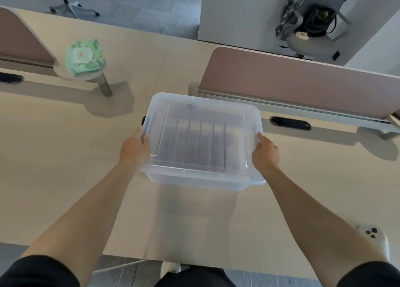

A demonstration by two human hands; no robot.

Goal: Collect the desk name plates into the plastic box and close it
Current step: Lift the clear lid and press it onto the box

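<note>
A clear plastic box (pixel 194 179) with its translucent lid on sits in the middle of the pale desk. Through the lid I see several clear name plates (pixel 201 144) standing in a row inside. My left hand (pixel 135 148) grips the box's left rim, fingers curled over the lid's edge beside a dark latch (pixel 143 120). Over on the right rim, my right hand (pixel 265 151) holds on with its thumb on top of the lid. The fingers of both hands are partly hidden by the box.
A green wet-wipes pack (pixel 85 57) lies on a small round stand at the back left. Pink divider screens (pixel 303 85) rise behind the box and at far left. A white controller (pixel 373 236) lies near the desk's front right. Office chairs stand beyond the desk.
</note>
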